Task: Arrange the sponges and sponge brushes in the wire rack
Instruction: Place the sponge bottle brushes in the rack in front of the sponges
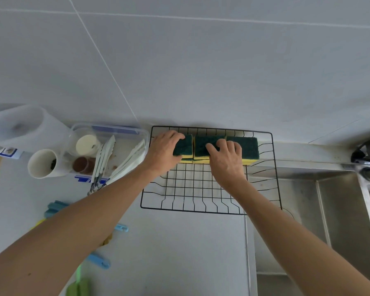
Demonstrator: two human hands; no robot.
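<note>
Your grey counter (179, 253) carries the wire rack (210, 212), a clear tub (124, 130), a white cup (43, 163) and blue-handled brushes (98, 260)

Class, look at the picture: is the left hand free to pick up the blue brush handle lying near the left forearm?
Probably not at once. The left hand is pressing a sponge in the wire rack; the blue brush handle lies unobstructed beside the forearm.

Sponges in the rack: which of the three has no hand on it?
The rightmost sponge, nearest the sink. The left hand covers the leftmost sponge, and the right hand rests on the middle sponge.
</note>
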